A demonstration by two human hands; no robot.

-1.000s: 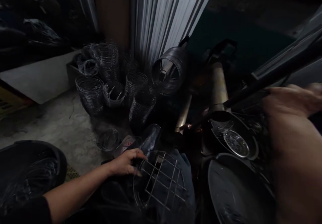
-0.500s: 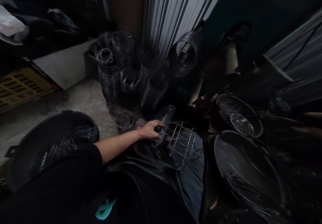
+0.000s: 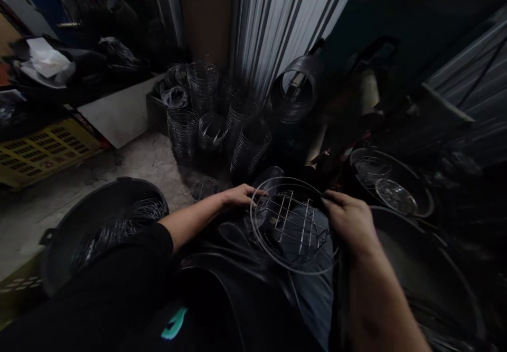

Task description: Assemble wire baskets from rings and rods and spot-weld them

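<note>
A round wire ring (image 3: 261,241) with a wire grid (image 3: 297,222) across it lies on my lap, over blue jeans. My left hand (image 3: 240,196) grips the ring's left rim, fingers curled. My right hand (image 3: 348,220) pinches the ring's right rim, fingers closed. The grid sits inside the ring between both hands.
Several stacks of wire rings (image 3: 214,120) stand on the concrete floor ahead. A black tub (image 3: 59,236) with wire rings sits at left, a dark basin (image 3: 435,267) and a pan with small grids (image 3: 388,188) at right. A yellow crate (image 3: 43,151) lies far left.
My right hand has come in from the right and taken hold of the ring's right rim. A wire ring now surrounds the grid. The view has shifted left.
</note>
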